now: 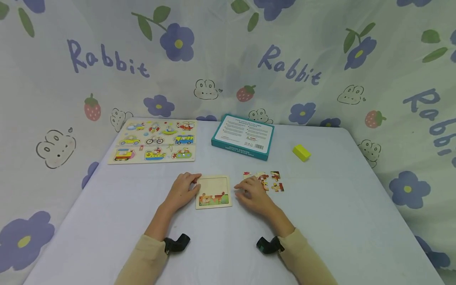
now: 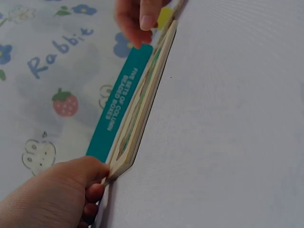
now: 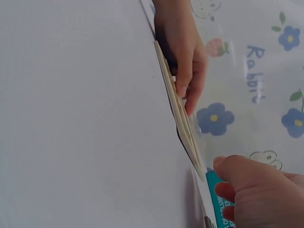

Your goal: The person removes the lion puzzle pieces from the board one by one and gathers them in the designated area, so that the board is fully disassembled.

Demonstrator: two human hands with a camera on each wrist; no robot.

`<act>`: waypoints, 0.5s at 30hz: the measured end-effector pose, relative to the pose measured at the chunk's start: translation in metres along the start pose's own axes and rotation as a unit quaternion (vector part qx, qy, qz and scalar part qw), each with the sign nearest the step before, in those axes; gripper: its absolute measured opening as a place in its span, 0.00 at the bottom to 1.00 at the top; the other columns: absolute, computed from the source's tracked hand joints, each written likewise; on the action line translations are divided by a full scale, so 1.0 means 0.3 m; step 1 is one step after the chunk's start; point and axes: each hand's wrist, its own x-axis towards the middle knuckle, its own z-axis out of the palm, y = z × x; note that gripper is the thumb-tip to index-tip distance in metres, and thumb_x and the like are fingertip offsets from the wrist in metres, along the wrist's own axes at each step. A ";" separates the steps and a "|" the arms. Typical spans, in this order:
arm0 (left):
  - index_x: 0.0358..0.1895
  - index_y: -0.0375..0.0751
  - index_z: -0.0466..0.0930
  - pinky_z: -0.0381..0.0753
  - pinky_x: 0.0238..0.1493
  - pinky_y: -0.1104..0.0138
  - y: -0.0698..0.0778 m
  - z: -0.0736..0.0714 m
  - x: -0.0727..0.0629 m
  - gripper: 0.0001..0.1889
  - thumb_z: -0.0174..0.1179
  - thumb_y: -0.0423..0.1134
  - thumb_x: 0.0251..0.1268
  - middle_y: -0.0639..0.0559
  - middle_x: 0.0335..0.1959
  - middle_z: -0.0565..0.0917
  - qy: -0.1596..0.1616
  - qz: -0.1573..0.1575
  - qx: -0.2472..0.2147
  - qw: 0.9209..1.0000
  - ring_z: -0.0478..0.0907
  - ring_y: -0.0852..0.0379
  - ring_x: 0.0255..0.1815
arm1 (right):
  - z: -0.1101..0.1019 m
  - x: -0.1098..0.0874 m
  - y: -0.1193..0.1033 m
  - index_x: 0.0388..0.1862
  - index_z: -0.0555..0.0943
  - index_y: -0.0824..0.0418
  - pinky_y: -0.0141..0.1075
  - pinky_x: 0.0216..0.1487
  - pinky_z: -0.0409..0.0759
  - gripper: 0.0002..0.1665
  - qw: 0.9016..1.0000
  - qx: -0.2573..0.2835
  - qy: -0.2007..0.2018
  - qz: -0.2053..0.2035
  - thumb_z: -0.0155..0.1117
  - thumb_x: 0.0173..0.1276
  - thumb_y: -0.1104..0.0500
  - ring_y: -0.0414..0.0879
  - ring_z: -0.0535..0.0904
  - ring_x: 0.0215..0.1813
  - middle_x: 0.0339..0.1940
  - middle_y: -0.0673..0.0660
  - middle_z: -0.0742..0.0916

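Observation:
A small wooden puzzle tray (image 1: pixel 213 184) lies in front of me, with picture pieces (image 1: pixel 213 198) along its lower part and bare wood above. My left hand (image 1: pixel 181 190) holds the tray at its left side, index finger at the upper corner. In the left wrist view, that thumb (image 2: pixel 92 168) rests at the tray's corner with the other fingers curled below. My right hand (image 1: pixel 254 196) hovers just right of the tray, fingers loosely bent and nothing seen between them. Several loose puzzle pieces (image 1: pixel 276 187) lie beyond it, some partly hidden by the hand.
A wooden board with vehicle pictures (image 1: pixel 153 141) lies at the back left. Behind the tray is a teal-edged box (image 1: pixel 243 136) with printed text. A yellow block (image 1: pixel 301 152) sits at the back right. Rabbit-and-flower fabric (image 1: pixel 228 59) hangs behind the white table (image 1: pixel 338 221).

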 end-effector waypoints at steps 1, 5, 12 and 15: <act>0.57 0.38 0.74 0.61 0.36 0.63 0.000 0.000 0.001 0.21 0.57 0.39 0.60 0.55 0.32 0.70 0.000 -0.001 0.001 1.000 0.62 0.55 0.35 | 0.003 0.002 -0.007 0.39 0.83 0.57 0.40 0.44 0.66 0.10 1.000 0.001 -0.001 -0.004 0.68 0.56 0.59 0.43 0.68 0.42 0.36 0.50 0.80; 0.57 0.38 0.74 0.61 0.37 0.63 -0.001 -0.001 0.005 0.22 0.58 0.40 0.60 0.55 0.31 0.70 0.000 0.000 0.001 1.000 0.62 0.55 0.35 | 0.021 0.006 -0.028 0.41 0.82 0.57 0.41 0.46 0.67 0.13 1.000 0.005 -0.013 -0.014 0.68 0.55 0.58 0.44 0.68 0.45 0.40 0.50 0.79; 0.56 0.37 0.74 0.63 0.38 0.62 -0.007 0.000 -0.001 0.23 0.60 0.42 0.58 0.55 0.32 0.71 0.005 0.012 0.005 1.000 0.63 0.55 0.35 | 0.052 0.007 -0.048 0.45 0.80 0.56 0.40 0.49 0.66 0.15 0.999 0.011 -0.036 -0.024 0.66 0.58 0.57 0.44 0.67 0.48 0.45 0.51 0.77; 0.56 0.37 0.74 0.63 0.38 0.62 -0.007 0.004 -0.002 0.23 0.61 0.43 0.58 0.55 0.32 0.71 0.008 0.018 0.005 1.000 0.63 0.55 0.35 | 0.054 0.005 -0.055 0.47 0.80 0.56 0.41 0.50 0.66 0.16 0.999 0.000 -0.042 -0.025 0.64 0.59 0.56 0.44 0.67 0.49 0.47 0.51 0.76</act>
